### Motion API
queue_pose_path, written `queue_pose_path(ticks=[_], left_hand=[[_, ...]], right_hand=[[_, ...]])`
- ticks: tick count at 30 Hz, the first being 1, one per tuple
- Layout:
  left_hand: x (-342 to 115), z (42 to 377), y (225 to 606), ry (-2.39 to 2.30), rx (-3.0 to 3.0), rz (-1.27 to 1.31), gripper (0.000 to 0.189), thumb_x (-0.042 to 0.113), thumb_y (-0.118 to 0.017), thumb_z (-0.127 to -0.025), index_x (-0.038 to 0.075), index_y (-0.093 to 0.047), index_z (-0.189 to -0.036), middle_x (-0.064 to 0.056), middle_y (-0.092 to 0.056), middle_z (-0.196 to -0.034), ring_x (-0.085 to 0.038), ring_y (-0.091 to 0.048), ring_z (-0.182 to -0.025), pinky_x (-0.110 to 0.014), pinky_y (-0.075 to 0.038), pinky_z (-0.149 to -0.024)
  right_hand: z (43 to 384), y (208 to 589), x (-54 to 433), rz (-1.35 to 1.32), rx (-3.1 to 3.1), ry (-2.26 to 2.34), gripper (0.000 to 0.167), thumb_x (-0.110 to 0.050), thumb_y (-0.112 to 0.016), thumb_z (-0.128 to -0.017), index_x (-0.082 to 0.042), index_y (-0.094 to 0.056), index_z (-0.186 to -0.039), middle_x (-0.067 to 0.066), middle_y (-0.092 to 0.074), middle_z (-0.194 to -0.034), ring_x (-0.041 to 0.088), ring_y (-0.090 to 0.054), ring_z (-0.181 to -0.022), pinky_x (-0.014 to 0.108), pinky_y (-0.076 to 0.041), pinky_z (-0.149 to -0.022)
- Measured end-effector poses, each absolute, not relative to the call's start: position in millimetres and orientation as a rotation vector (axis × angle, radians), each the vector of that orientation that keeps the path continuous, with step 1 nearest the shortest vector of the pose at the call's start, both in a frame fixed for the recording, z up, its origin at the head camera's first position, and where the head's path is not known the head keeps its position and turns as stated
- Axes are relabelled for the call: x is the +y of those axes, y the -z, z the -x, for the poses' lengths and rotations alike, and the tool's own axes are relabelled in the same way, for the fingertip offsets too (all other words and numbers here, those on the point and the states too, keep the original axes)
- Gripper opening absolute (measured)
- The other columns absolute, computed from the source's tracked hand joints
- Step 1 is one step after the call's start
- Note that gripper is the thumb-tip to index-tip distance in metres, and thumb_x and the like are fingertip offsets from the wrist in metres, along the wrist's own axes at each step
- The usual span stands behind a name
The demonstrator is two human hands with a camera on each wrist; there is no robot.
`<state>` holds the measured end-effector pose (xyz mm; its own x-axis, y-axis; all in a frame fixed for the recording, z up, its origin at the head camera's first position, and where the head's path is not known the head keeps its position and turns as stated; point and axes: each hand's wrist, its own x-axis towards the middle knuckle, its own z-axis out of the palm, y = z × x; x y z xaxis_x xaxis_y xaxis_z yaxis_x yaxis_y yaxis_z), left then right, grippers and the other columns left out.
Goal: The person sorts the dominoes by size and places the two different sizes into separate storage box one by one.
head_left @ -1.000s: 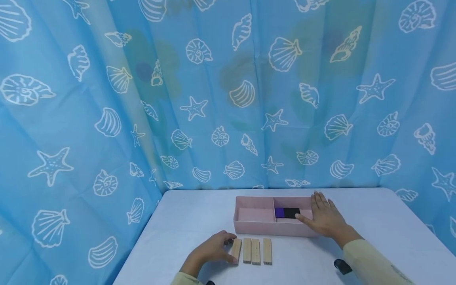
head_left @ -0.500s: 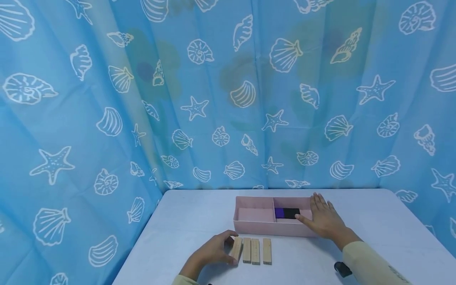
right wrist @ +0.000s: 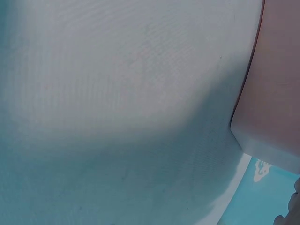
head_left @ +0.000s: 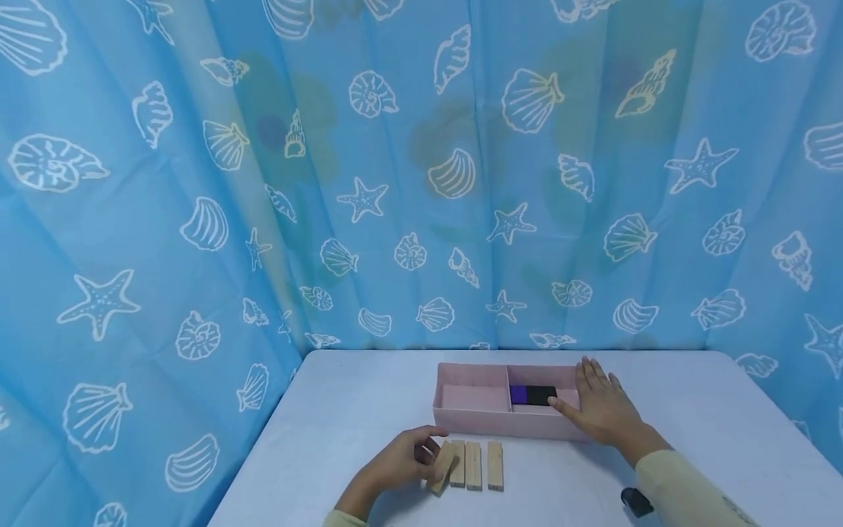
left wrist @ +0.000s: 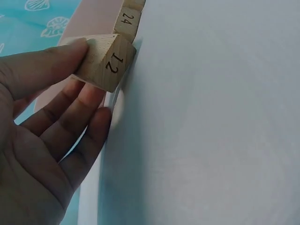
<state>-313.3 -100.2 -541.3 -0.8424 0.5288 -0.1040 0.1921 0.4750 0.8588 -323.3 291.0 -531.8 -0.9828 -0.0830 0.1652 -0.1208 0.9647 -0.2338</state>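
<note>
My left hand (head_left: 400, 462) pinches a wooden block (head_left: 443, 467) between thumb and fingers at the left end of a short row. Its end bears the number 12 (left wrist: 114, 63) in the left wrist view, and the block is tipped over onto an edge. Close to its right lie three similar wooden blocks (head_left: 473, 466); the end of one block (left wrist: 126, 21) reads 24. With fingers straight, my right hand (head_left: 606, 411) rests on the right end of a pink two-compartment box (head_left: 500, 423), thumb over its front rim.
Inside the box's right compartment sit a purple piece (head_left: 519, 395) and a black piece (head_left: 540, 396), side by side. The white-covered table (head_left: 369, 388) ends at a blue shell-patterned curtain (head_left: 408, 293). A black object (head_left: 636, 502) shows by the right sleeve (head_left: 685, 483).
The leftmost block has gone from nearly straight to slanting and tipped, its far end leaning right toward its neighbour. My left hand has shifted slightly right; my right hand stays on the box.
</note>
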Motion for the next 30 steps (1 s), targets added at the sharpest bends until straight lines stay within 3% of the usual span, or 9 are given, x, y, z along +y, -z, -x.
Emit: queue_pose_path(ticks=[11, 30], left_hand=[[-101, 316, 541, -1.344, 2.332, -0.520, 0.064, 0.001, -0.083, -0.071, 0.016, -0.063, -0.130, 0.001, -0.064, -0.093, -0.018, -0.063, -0.082, -0.033, -0.054, -0.069], [-100, 326, 517, -1.498, 2.361, -0.570, 0.056, 0.002, -0.081, -0.076, 0.012, -0.064, -0.128, -0.002, -0.064, -0.097, -0.018, -0.064, -0.088, -0.033, -0.055, -0.076]], right_hand=[[324, 527, 291, -0.157, -2.998, -0.405, 0.110, -0.072, -0.042, -0.089, 0.016, -0.013, -0.147, 0.035, -0.006, -0.154, 0.049, -0.005, -0.142, 0.061, 0.000, -0.112], [331, 530, 291, -0.116, -3.022, -0.427, 0.119, -0.081, -0.034, -0.085, 0.019, -0.011, -0.146, 0.037, -0.004, -0.153, 0.050, -0.002, -0.141, 0.064, -0.001, -0.111]])
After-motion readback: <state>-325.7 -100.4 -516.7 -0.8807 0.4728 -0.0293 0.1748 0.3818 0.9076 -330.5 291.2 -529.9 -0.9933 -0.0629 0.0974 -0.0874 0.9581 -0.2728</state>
